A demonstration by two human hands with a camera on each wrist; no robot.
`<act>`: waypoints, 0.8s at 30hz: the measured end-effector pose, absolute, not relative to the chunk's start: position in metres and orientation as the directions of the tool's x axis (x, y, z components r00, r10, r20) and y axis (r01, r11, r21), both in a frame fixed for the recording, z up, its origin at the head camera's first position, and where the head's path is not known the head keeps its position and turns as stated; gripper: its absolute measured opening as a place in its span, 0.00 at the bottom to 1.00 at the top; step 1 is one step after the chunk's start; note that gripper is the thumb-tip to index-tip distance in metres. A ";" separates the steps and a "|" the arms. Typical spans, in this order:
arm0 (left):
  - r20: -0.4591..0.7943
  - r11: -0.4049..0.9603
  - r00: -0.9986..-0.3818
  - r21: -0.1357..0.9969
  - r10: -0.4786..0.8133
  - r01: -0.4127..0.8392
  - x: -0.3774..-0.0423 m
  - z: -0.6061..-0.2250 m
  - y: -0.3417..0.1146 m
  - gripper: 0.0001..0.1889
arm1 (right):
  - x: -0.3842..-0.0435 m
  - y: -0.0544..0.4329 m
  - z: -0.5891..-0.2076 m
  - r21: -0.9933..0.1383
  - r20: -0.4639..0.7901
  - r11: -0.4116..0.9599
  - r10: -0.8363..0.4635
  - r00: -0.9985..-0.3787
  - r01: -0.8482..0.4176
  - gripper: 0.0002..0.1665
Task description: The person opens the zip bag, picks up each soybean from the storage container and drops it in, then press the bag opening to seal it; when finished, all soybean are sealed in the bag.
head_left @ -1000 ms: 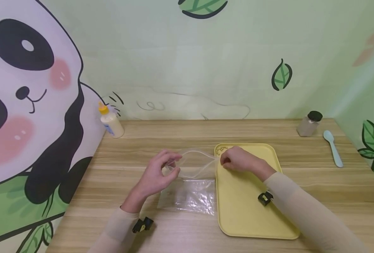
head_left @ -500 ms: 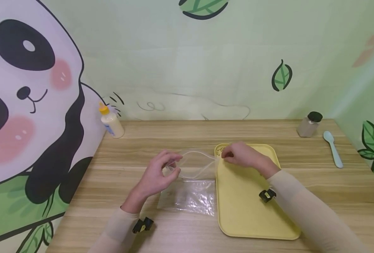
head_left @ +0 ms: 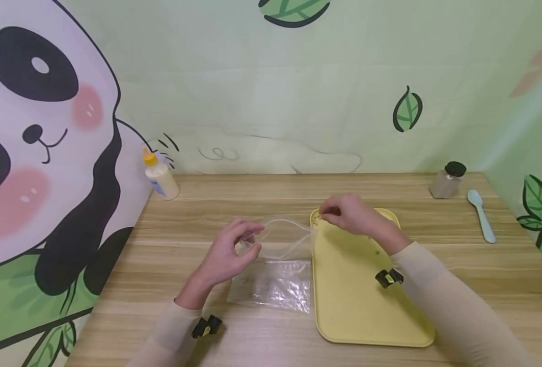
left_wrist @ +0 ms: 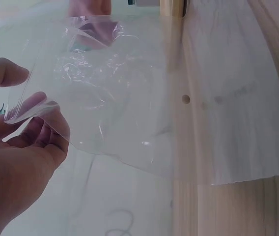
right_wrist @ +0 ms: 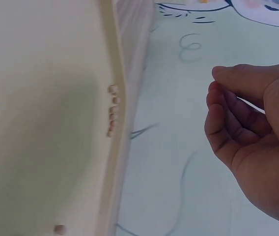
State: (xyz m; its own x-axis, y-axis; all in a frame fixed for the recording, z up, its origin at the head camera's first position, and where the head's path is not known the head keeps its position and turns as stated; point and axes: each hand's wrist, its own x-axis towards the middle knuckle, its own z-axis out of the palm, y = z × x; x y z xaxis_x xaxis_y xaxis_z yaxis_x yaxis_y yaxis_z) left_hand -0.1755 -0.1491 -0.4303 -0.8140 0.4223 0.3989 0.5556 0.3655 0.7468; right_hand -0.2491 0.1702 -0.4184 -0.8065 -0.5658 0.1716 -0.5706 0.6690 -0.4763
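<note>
Far left on my head view, a bottle [head_left: 163, 179] with an orange cap stands at the back of the wooden surface [head_left: 234, 191], beside the painted panda [head_left: 76, 153]. Next I see the left hand [head_left: 227, 252], which grips the left edge of a clear plastic bag [left_wrist: 115, 93]; its thumb and index finger stand apart, and the mouth of the bag gapes between the two ends. Just in front of it, a shiny piece of clear plastic [head_left: 280, 285] lies flat; I can't tell whether it belongs to the same bag. The bag's right end comes up to the left rim of a yellow tray [head_left: 362, 306]. Small pale beans [head_left: 316, 219] sit in the tray's far left corner, and my right wrist view shows several in a row along the rim. Right beside them, over the tray, is the right hand [head_left: 355, 216]: its fingers are curled with the tips drawn to the thumb, and I see nothing between them. Farther right, a jar [head_left: 447, 181] with a black lid stands at the back, and a light blue spoon [head_left: 483, 216] lies beside it.
</note>
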 end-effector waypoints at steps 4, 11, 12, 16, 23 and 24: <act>0.397 0.368 -0.815 0.747 0.422 0.554 -0.176 -0.429 -0.149 0.20 | -0.246 0.167 -0.410 -0.464 0.256 0.639 -0.566 -0.784 -0.613 0.04; 0.404 0.354 -0.810 0.750 0.424 0.559 -0.177 -0.428 -0.148 0.20 | -0.240 0.161 -0.397 -0.428 0.393 0.586 -0.565 -0.726 -0.688 0.05; 0.404 0.354 -0.810 0.750 0.424 0.559 -0.177 -0.428 -0.148 0.20 | -0.239 0.160 -0.395 -0.423 0.403 0.582 -0.566 -0.719 -0.695 0.05; 0.405 0.358 -0.810 0.747 0.425 0.561 -0.176 -0.428 -0.148 0.20 | -0.233 0.156 -0.388 -0.415 0.432 0.558 -0.574 -0.695 -0.719 0.05; 0.407 0.350 -0.808 0.749 0.427 0.562 -0.176 -0.430 -0.148 0.20 | -0.227 0.149 -0.381 -0.395 0.486 0.513 -0.588 -0.647 -0.762 0.05; 0.407 0.350 -0.808 0.750 0.426 0.562 -0.176 -0.430 -0.148 0.20 | -0.227 0.148 -0.381 -0.392 0.493 0.508 -0.588 -0.641 -0.767 0.05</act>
